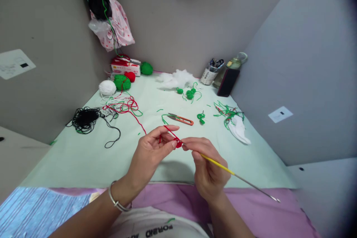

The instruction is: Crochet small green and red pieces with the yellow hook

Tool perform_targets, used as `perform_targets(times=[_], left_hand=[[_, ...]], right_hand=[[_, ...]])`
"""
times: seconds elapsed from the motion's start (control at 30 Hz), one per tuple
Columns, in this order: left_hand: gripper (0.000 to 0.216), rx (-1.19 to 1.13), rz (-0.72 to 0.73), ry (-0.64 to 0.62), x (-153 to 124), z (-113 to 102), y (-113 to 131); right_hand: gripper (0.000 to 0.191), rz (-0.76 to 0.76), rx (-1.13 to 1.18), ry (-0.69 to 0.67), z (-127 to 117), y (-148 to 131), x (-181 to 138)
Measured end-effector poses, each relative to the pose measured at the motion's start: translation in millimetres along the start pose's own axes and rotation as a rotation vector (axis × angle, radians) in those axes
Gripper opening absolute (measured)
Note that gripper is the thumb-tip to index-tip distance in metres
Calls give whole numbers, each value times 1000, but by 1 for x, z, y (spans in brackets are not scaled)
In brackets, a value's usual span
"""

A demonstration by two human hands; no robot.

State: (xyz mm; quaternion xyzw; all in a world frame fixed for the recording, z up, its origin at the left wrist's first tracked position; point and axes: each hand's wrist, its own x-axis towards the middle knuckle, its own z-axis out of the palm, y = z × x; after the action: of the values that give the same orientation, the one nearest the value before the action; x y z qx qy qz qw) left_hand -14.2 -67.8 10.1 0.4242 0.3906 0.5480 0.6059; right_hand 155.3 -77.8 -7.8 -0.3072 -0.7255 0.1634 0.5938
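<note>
Between thumb and fingers my left hand pinches a small red crochet piece. Red yarn runs from the pile at the left up over my raised left index finger. My right hand is closed around a crochet hook with a yellow grip; its far metal end points down to the right. The hook's working tip meets the red piece, but fingers partly hide it. Just beyond my hands lie orange thread snips and a small green crocheted piece.
At the left are black yarn, a white yarn ball and a green ball. White stuffing and green crocheted balls lie at the back. A pen cup, a phone and green yarn scraps are at the right.
</note>
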Motion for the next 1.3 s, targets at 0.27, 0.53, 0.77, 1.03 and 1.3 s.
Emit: perform_targets(times=[0.27,0.53,0.77,1.03,1.3], left_hand=[[23,134,92,76,-2,5,4],[25,135,68,93,-2,5,3],[33,131,74,82,-2,4,5],[33,103,58,45,-3,6,-1],[50,-299,-244,-39,-1,5,1]], right_hand=[[31,-23,-53,-24,3,-1,1],[32,-96,-134,-5,11,-3,0],[30,-70,-68,47,13,2,-1],[29,36,-7,87,18,5,-1],[42,-226,-370,49,18,14,-13]])
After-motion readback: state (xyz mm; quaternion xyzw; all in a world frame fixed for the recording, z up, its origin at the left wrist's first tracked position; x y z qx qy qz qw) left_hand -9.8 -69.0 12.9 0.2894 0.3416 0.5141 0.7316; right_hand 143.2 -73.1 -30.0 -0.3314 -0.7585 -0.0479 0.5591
